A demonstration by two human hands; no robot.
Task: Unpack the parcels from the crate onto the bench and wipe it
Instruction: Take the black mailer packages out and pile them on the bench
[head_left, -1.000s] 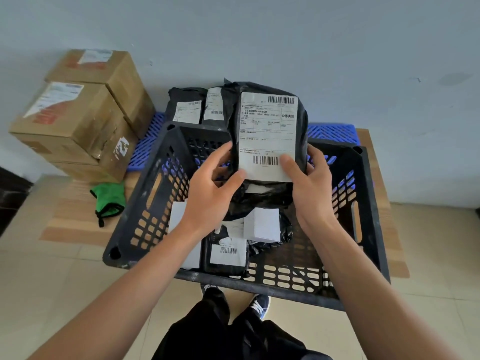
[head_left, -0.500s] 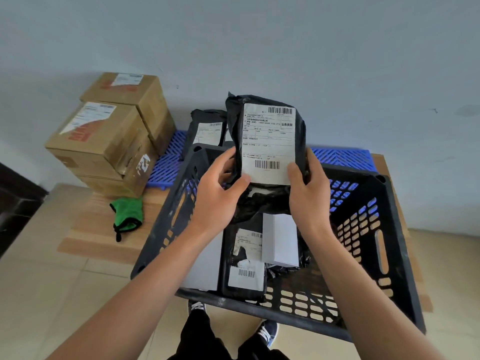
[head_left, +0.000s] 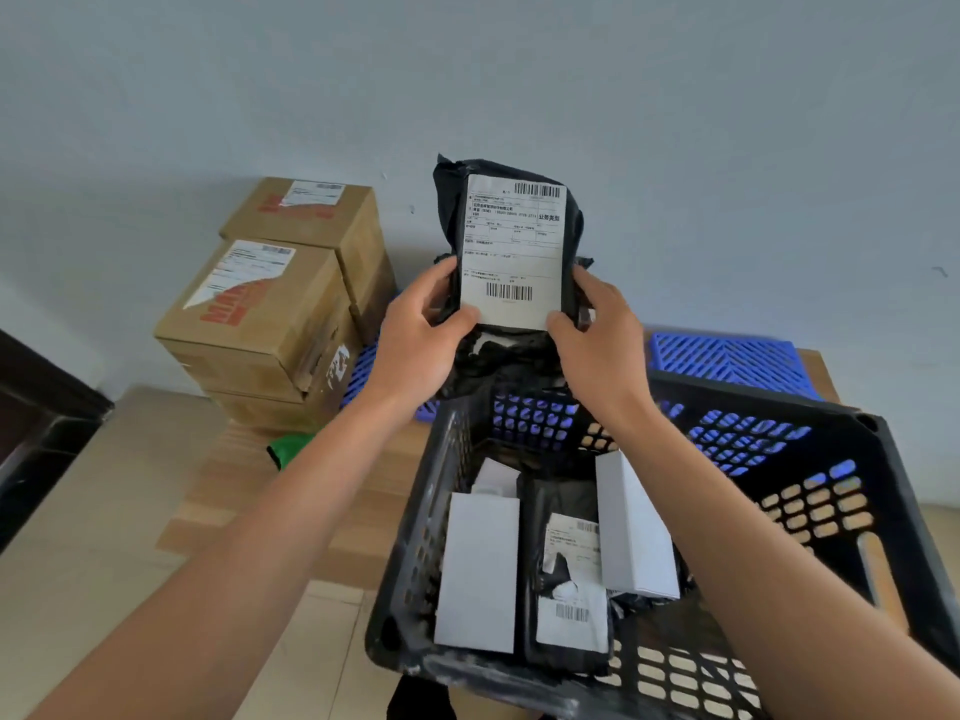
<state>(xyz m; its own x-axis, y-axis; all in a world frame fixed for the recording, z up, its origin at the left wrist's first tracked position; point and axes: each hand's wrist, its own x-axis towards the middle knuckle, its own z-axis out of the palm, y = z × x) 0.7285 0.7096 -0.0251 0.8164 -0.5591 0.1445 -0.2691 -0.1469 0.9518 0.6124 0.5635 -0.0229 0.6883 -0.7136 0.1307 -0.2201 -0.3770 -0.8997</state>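
Note:
A black plastic parcel [head_left: 511, 246] with a white shipping label is upright above the far rim of the black crate [head_left: 810, 491]. My left hand [head_left: 415, 340] grips its lower left edge and my right hand [head_left: 597, 340] grips its lower right edge, thumbs on the label. Inside the crate lie a white box [head_left: 478, 569], a black bagged parcel [head_left: 569, 579] with labels, and another white box [head_left: 634, 532]. The wooden bench [head_left: 249, 491] lies under and left of the crate.
Two stacked cardboard boxes [head_left: 265, 314] sit at the bench's back left against the wall. A green cloth [head_left: 291, 446] lies in front of them. A blue slatted mat [head_left: 727, 358] shows behind the crate. A dark cabinet edge [head_left: 36, 407] is at far left.
Both hands have lifted the black parcel higher and further back, clear of the crate. The view has shifted so the crate now sits lower right. The parcels behind the crate are now hidden.

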